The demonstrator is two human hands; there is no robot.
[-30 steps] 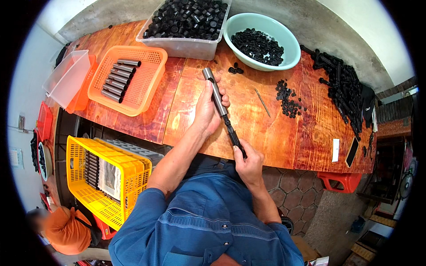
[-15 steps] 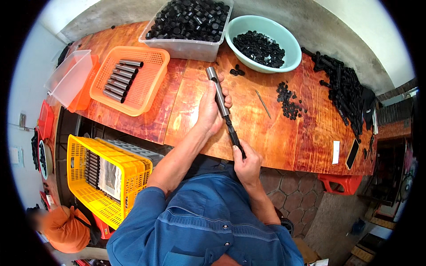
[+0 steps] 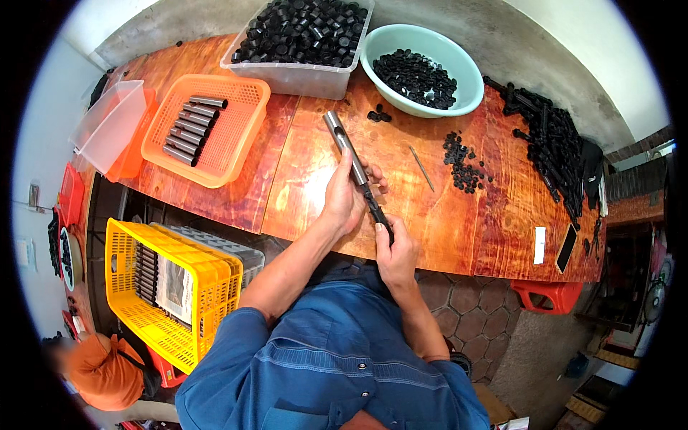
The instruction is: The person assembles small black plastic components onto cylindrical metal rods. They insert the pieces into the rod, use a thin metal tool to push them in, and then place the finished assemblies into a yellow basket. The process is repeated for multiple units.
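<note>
A grey metal tube point(image 3: 357, 168) with an opening near its upper end slants over the middle of the table. My left hand point(image 3: 345, 201) cradles it, thumb along the tube and fingertips loosened on the far side. Out of the tube's lower end comes a black rod-like part point(image 3: 373, 205), partly inside it. My right hand point(image 3: 398, 252) pinches the rod's near end, closed around it. How deep the rod reaches inside is hidden.
An orange basket point(image 3: 240, 147) holds several metal tubes. Behind stand a clear bin point(image 3: 301, 80) of black caps and a pale green basin point(image 3: 469, 79) of small black pieces. A thin metal stick point(image 3: 421, 168), loose black pieces point(image 3: 464, 163) and piled black rods point(image 3: 548, 140) lie rightward.
The black rod sits deeper in the tube, with less of it showing. My right hand has moved up toward my left, whose fingers have loosened and slid lower along the tube.
</note>
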